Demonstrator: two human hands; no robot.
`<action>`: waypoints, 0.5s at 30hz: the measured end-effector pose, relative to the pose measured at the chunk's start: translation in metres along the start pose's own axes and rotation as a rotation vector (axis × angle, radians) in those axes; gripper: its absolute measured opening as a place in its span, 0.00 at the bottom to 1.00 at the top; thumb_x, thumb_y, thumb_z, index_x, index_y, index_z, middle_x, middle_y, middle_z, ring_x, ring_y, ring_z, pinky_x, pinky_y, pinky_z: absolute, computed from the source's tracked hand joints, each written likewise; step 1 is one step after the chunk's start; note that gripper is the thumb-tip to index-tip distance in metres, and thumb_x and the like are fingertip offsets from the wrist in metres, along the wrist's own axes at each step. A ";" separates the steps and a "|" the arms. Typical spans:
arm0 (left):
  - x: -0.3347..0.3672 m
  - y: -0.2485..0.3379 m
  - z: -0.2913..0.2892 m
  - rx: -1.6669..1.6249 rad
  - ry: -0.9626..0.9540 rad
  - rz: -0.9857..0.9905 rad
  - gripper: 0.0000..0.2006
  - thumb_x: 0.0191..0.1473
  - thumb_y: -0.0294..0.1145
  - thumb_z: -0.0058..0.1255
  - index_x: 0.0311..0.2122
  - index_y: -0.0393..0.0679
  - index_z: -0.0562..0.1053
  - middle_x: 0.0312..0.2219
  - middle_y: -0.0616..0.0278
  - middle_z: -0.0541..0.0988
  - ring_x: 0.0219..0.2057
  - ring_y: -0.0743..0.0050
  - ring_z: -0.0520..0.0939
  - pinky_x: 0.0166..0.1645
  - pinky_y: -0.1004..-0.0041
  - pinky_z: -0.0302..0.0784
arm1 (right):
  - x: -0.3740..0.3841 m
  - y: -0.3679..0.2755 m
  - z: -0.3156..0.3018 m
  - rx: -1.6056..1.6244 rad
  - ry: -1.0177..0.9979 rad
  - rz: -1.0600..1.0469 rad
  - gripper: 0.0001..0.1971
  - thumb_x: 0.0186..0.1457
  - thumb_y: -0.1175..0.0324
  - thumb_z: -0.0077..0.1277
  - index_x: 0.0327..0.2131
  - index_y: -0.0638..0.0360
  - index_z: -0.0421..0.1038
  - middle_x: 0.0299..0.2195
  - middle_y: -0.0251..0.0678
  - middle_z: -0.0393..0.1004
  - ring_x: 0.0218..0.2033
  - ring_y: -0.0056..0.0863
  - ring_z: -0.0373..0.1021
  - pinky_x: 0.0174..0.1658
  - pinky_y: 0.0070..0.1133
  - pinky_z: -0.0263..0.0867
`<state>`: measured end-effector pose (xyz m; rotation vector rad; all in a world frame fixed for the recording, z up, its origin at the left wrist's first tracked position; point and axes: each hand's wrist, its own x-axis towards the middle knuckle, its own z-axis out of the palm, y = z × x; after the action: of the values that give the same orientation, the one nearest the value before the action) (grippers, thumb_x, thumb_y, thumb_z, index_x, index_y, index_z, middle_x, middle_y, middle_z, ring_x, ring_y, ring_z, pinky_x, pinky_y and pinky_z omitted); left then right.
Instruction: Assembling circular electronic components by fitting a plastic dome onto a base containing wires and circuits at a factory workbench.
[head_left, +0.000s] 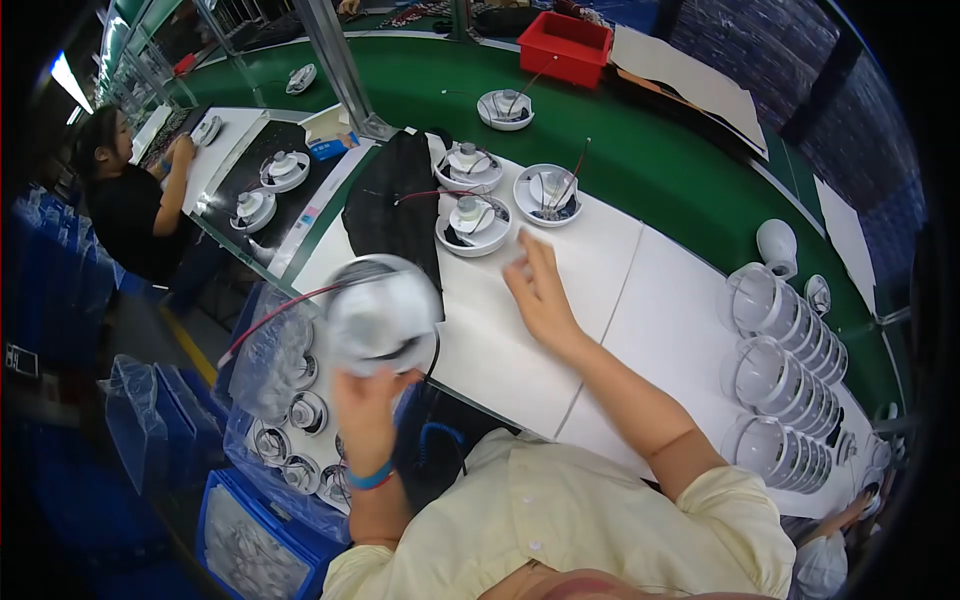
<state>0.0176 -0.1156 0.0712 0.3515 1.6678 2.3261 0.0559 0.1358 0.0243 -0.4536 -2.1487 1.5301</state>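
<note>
My left hand (366, 412), with a blue band at the wrist, grips a round white housing (385, 308) from below. The housing is blurred by motion, and a red-and-black wire trails off its left side. Over the white table, my right hand (543, 300) holds nothing; its fingers point forward, apart. Just beyond those fingers sit three bowl-shaped white housings with wires: a near one (473, 232), one behind it (468, 168) and one to the right (547, 196). A black cloth (395, 215) lies left of them.
Clear round covers (775, 385) stand in nested rows at the right. A green conveyor (660, 150) runs behind the table, bearing a red bin (565, 48) and another housing (505, 110). A plastic-lined crate (280, 420) of parts is at lower left. A co-worker (130, 190) works at far left.
</note>
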 end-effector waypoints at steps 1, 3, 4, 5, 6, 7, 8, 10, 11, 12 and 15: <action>0.004 -0.003 0.017 -0.010 -0.142 -0.080 0.20 0.59 0.22 0.48 0.55 0.34 0.61 0.48 0.50 0.71 0.45 0.62 0.79 0.45 0.67 0.82 | -0.016 -0.004 -0.006 0.208 -0.145 0.032 0.27 0.67 0.56 0.37 0.62 0.64 0.53 0.56 0.43 0.60 0.52 0.27 0.65 0.54 0.29 0.64; 0.010 -0.025 0.046 -0.030 -0.368 -0.165 0.20 0.58 0.22 0.48 0.55 0.33 0.61 0.48 0.50 0.71 0.45 0.64 0.79 0.46 0.67 0.81 | -0.048 0.002 -0.005 0.567 -0.090 0.171 0.26 0.67 0.55 0.36 0.60 0.65 0.55 0.55 0.41 0.62 0.51 0.26 0.66 0.54 0.28 0.64; 0.013 -0.037 0.058 -0.050 -0.433 -0.234 0.20 0.58 0.23 0.49 0.55 0.32 0.61 0.48 0.51 0.71 0.45 0.64 0.79 0.47 0.68 0.80 | -0.056 0.003 -0.007 0.921 -0.020 0.314 0.26 0.68 0.54 0.35 0.58 0.66 0.58 0.53 0.40 0.65 0.49 0.25 0.67 0.53 0.27 0.65; 0.015 -0.050 0.066 -0.069 -0.489 -0.301 0.21 0.58 0.24 0.50 0.54 0.32 0.61 0.47 0.52 0.72 0.44 0.65 0.80 0.47 0.70 0.79 | -0.057 0.003 -0.011 0.917 -0.047 0.326 0.26 0.68 0.54 0.35 0.58 0.66 0.58 0.53 0.40 0.65 0.49 0.25 0.67 0.53 0.27 0.65; 0.014 -0.066 0.073 -0.062 -0.493 -0.312 0.22 0.58 0.25 0.51 0.55 0.31 0.60 0.45 0.52 0.73 0.43 0.66 0.80 0.47 0.71 0.79 | -0.054 0.006 -0.015 0.824 0.081 0.343 0.25 0.67 0.52 0.34 0.55 0.65 0.61 0.50 0.39 0.67 0.49 0.25 0.68 0.53 0.27 0.65; 0.013 -0.079 0.077 -0.053 -0.486 -0.322 0.24 0.58 0.26 0.52 0.57 0.30 0.60 0.43 0.53 0.75 0.43 0.67 0.81 0.47 0.73 0.78 | -0.050 0.009 -0.017 0.730 0.194 0.358 0.25 0.67 0.50 0.33 0.52 0.63 0.65 0.47 0.38 0.70 0.48 0.24 0.68 0.52 0.26 0.65; 0.011 -0.085 0.081 0.025 -0.546 -0.259 0.26 0.58 0.26 0.52 0.58 0.30 0.58 0.41 0.53 0.77 0.42 0.68 0.81 0.46 0.74 0.77 | -0.044 0.014 -0.025 0.694 0.263 0.369 0.24 0.67 0.49 0.33 0.48 0.62 0.66 0.44 0.37 0.72 0.46 0.25 0.70 0.50 0.26 0.67; 0.010 -0.066 0.082 0.137 -0.605 -0.155 0.26 0.59 0.24 0.49 0.61 0.30 0.58 0.39 0.51 0.80 0.40 0.70 0.81 0.45 0.73 0.77 | -0.027 0.039 -0.053 0.622 0.385 0.377 0.23 0.66 0.48 0.34 0.45 0.58 0.68 0.40 0.35 0.73 0.42 0.25 0.71 0.44 0.28 0.71; 0.012 -0.048 0.073 0.139 -0.539 -0.151 0.26 0.59 0.24 0.49 0.61 0.30 0.58 0.39 0.51 0.80 0.40 0.70 0.81 0.45 0.73 0.77 | -0.015 0.052 -0.070 0.587 0.435 0.376 0.21 0.66 0.48 0.35 0.45 0.55 0.68 0.40 0.35 0.72 0.41 0.25 0.71 0.39 0.30 0.73; 0.016 -0.032 0.058 0.222 -0.500 0.108 0.21 0.59 0.24 0.48 0.57 0.29 0.62 0.37 0.53 0.81 0.38 0.70 0.82 0.44 0.73 0.77 | -0.004 0.054 -0.086 0.539 0.522 0.432 0.19 0.65 0.49 0.37 0.44 0.54 0.68 0.38 0.34 0.72 0.39 0.25 0.72 0.31 0.29 0.74; 0.017 -0.037 -0.006 0.234 0.119 0.408 0.09 0.62 0.25 0.43 0.38 0.31 0.73 0.23 0.58 0.80 0.26 0.72 0.81 0.34 0.76 0.75 | 0.018 0.074 -0.126 0.309 0.594 0.335 0.22 0.63 0.49 0.39 0.46 0.58 0.68 0.34 0.39 0.76 0.24 0.30 0.74 0.15 0.19 0.63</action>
<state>0.0017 -0.1034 0.0352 0.6674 2.1019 2.4694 0.1090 0.2695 -0.0072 -1.0439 -1.4066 1.6012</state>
